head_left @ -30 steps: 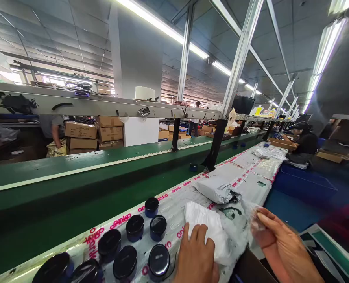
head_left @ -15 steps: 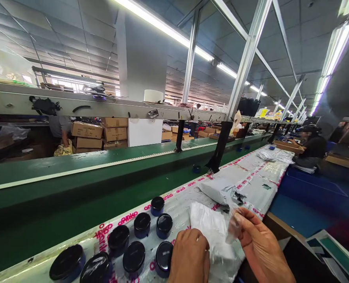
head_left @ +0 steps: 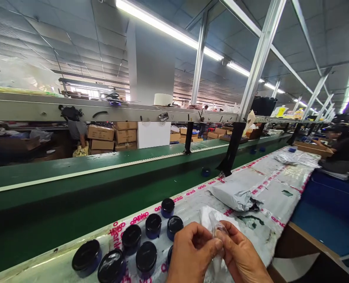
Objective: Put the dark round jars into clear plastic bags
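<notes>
My left hand point(head_left: 192, 253) and my right hand point(head_left: 240, 255) meet at the bottom middle, both pinching a small clear plastic bag point(head_left: 216, 230) between their fingertips. Under them lies a stack of white plastic bags point(head_left: 209, 214) on the worktable point(head_left: 280, 192), which is covered with grey plastic printed in pink. Several dark blue jars with black lids point(head_left: 153, 226) stand in a cluster just left of my left hand.
A grey padded mailer point(head_left: 235, 192) lies further along the table. A green conveyor belt point(head_left: 103, 169) runs behind it, with black posts point(head_left: 230, 151) and an overhead shelf point(head_left: 103, 110). Cardboard boxes point(head_left: 112, 135) are stacked beyond. A seated person point(head_left: 341, 147) works at far right.
My right hand carried the clear bag leftward to my left hand, which lifted off the white bag stack. Both now pinch the bag. The camera view shifted right.
</notes>
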`<state>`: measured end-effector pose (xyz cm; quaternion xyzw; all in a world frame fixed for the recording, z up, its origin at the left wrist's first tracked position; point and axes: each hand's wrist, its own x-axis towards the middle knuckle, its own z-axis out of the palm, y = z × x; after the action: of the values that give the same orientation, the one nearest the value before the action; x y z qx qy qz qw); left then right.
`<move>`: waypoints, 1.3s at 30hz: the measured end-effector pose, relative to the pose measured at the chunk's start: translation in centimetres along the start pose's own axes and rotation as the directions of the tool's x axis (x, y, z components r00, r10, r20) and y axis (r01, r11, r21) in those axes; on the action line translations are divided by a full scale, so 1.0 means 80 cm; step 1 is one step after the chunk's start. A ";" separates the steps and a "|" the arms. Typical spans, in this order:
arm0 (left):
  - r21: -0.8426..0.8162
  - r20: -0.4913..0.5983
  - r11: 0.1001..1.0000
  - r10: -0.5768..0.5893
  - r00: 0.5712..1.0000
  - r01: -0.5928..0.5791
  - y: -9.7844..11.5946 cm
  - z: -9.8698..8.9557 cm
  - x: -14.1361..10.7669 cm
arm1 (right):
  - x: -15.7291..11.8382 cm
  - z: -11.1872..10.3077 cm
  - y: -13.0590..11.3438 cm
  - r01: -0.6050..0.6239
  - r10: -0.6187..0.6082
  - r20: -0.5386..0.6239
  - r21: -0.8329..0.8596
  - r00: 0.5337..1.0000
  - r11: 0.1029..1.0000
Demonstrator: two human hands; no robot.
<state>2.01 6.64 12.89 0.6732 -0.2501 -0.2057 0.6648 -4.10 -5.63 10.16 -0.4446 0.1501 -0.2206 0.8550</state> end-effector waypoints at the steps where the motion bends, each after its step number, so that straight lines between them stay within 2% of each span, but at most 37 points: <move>1: -0.001 -0.001 1.000 0.011 1.000 -0.011 -0.003 -0.005 0.000 | 0.002 0.004 0.001 0.013 -0.014 -0.014 -0.030 1.000 0.999; 3: 0.024 -0.007 1.000 0.020 1.000 -0.020 -0.004 -0.018 -0.002 | 0.005 0.009 -0.001 0.050 -0.055 -0.031 -0.155 0.998 0.987; 5: 0.164 -0.047 0.985 0.052 0.998 -0.043 0.000 -0.036 -0.006 | 0.008 0.011 -0.006 0.145 -0.165 -0.022 -0.369 0.986 0.918; 6: 0.286 -0.073 0.954 0.110 0.991 -0.085 0.002 -0.046 -0.009 | 0.009 0.010 -0.008 0.223 -0.258 -0.001 -0.497 0.966 0.838; 7: 0.429 -0.093 0.892 0.203 0.975 -0.145 0.004 -0.056 -0.011 | 0.009 0.009 -0.010 0.311 -0.366 0.041 -0.621 0.930 0.720; 8: 0.571 -0.093 0.795 0.313 0.945 -0.207 0.004 -0.066 -0.012 | 0.009 0.007 -0.009 0.401 -0.476 0.112 -0.719 0.873 0.568; 10: 0.793 -0.047 0.543 0.505 0.862 -0.275 -0.002 -0.083 -0.014 | 0.010 0.004 -0.001 0.569 -0.629 0.326 -0.790 0.706 0.229; 12: 0.912 0.014 0.322 0.595 0.804 -0.255 -0.016 -0.094 -0.015 | 0.012 0.003 0.014 0.679 -0.664 0.541 -0.731 0.516 -0.067; 13: 0.944 0.046 0.233 0.608 0.793 -0.233 -0.024 -0.097 -0.015 | 0.013 0.003 0.024 0.704 -0.655 0.613 -0.690 0.443 -0.169; 14: 0.964 0.071 0.161 0.608 0.791 -0.210 -0.033 -0.099 -0.016 | 0.015 0.004 0.035 0.712 -0.638 0.659 -0.661 0.398 -0.238; 16: 0.982 0.090 0.082 0.591 0.802 -0.171 -0.049 -0.102 -0.018 | 0.018 0.006 0.055 0.708 -0.605 0.696 -0.644 0.385 -0.291; 21: 0.989 0.101 0.039 0.549 0.830 -0.146 -0.072 -0.108 -0.021 | 0.025 0.007 0.088 0.722 -0.545 0.732 -0.625 0.409 -0.299; 28: 0.987 0.145 -0.021 0.525 0.838 -0.158 -0.091 -0.112 -0.025 | 0.026 0.006 0.091 0.730 -0.460 0.768 -0.610 0.447 -0.309; 35: 0.963 0.197 0.061 0.500 0.843 -0.261 -0.104 -0.117 -0.038 | 0.012 -0.012 0.080 0.746 -0.391 0.821 -0.554 0.416 -0.369; 37: 0.952 0.202 0.090 0.535 0.820 -0.293 -0.113 -0.118 -0.038 | 0.008 -0.019 0.081 0.751 -0.370 0.835 -0.536 0.407 -0.385; 39: 0.937 0.200 0.114 0.602 0.773 -0.331 -0.122 -0.119 -0.037 | 0.004 -0.026 0.083 0.755 -0.337 0.847 -0.524 0.412 -0.393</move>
<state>6.08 15.96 3.31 0.8302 -0.4409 0.2832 0.1900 -3.10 -3.87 3.50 -0.9069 -0.1436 -0.3900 0.0694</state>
